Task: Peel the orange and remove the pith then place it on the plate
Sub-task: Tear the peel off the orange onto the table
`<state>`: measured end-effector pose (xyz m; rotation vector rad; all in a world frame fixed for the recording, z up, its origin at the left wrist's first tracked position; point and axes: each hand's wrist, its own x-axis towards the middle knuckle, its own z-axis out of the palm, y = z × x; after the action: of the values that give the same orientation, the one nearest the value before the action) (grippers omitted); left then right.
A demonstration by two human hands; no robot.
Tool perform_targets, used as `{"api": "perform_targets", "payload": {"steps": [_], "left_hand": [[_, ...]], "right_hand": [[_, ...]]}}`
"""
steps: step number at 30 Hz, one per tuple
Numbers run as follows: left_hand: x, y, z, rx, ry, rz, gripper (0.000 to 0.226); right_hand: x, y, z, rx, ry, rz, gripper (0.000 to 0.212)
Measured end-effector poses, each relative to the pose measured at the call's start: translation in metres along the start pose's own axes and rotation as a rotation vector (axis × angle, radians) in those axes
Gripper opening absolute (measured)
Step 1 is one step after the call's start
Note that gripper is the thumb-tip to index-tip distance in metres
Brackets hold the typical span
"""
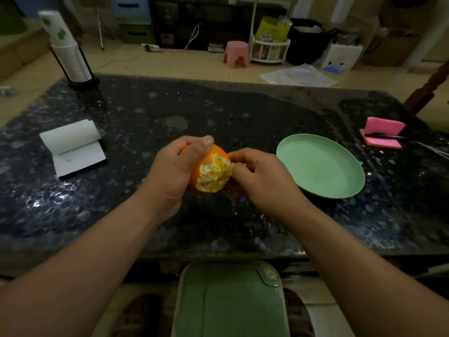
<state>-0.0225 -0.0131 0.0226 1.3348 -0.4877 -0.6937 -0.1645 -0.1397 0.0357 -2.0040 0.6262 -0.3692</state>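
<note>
Orange (211,170) maybe half peeled, left hand (175,166) wrapped around it, right hand (260,176) pinching peel, green plate (340,188) empty.

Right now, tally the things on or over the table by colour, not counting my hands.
Orange: 1, the orange
Green: 1, the plate
White: 2, notepad and cup stack
Pink: 1, the pad
Black: 2, pen and cup holder
Total: 7; thin items at the right edge are too unclear to count.
</note>
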Motion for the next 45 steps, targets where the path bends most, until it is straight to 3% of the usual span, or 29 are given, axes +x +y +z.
{"api": "perform_targets", "payload": {"steps": [8,17,22,26,30,33,36,38,43,45], "left_hand": [[-0.009,0.001,0.004,0.154,-0.004,0.113,0.034],[-0.008,0.001,0.005,0.153,-0.027,0.104,0.039],[-0.003,0.001,0.003,-0.032,-0.028,-0.015,0.050],[-0.002,0.002,0.001,-0.159,-0.086,-0.175,0.041],[-0.003,0.009,-0.004,-0.481,-0.128,-0.348,0.055],[0.001,0.009,-0.008,-0.549,-0.110,-0.390,0.060],[0.005,0.002,-0.006,-0.508,-0.056,-0.396,0.061],[0.006,-0.002,-0.004,-0.479,-0.021,-0.392,0.058],[0.010,-0.006,-0.005,-0.399,0.023,-0.321,0.042],[0.012,-0.006,-0.006,-0.345,0.025,-0.282,0.043]], "right_hand": [[0.001,-0.003,0.001,0.095,-0.108,0.110,0.017],[0.001,0.004,0.001,0.052,-0.029,0.053,0.013],[0.002,0.004,-0.003,0.161,-0.055,0.045,0.016],[0.003,0.006,-0.010,0.278,-0.125,0.074,0.021],[0.012,0.020,-0.016,0.497,-0.073,0.217,0.026],[0.025,0.034,-0.013,0.303,-0.028,0.298,0.027],[0.036,0.050,0.005,-0.209,-0.030,0.187,0.028],[0.037,0.053,0.013,-0.376,-0.023,0.123,0.031],[0.032,0.041,-0.002,-0.328,0.122,0.122,0.032],[0.024,0.029,-0.005,-0.091,0.071,0.200,0.041]]}}
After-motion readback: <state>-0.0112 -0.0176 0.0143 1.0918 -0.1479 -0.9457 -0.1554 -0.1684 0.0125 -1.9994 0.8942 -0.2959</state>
